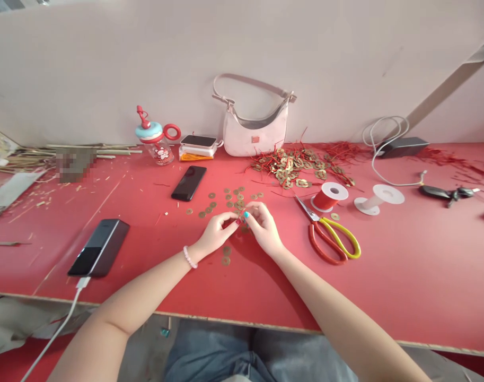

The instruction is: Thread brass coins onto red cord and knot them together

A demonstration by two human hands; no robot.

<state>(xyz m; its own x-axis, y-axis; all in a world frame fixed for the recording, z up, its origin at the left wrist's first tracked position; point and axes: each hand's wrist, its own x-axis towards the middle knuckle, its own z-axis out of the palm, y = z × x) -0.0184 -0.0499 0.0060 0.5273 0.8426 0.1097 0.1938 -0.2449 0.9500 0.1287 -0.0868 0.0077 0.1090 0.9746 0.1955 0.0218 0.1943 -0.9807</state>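
Note:
Just above the red tabletop, my left hand (218,232) and my right hand (264,228) meet with thumbs and fingers pinched together. A thin bit of red thread (242,211) shows at the fingertips; whether a coin is pinched with it is hidden. Loose brass coins (229,197) with holes in the middle lie around and beyond the hands. Two more coins (226,260) rest below my left wrist. To the right of my right hand are scissors (333,239) with one red and one yellow handle, their blades partly apart.
A pile of coins tied with red thread (291,167) lies before a pink handbag (255,132). Right of it are a red thread spool (329,197), a bare white spool (379,199) and keys (448,192). Leftward are phones (189,183) (98,248) and a cup (161,151).

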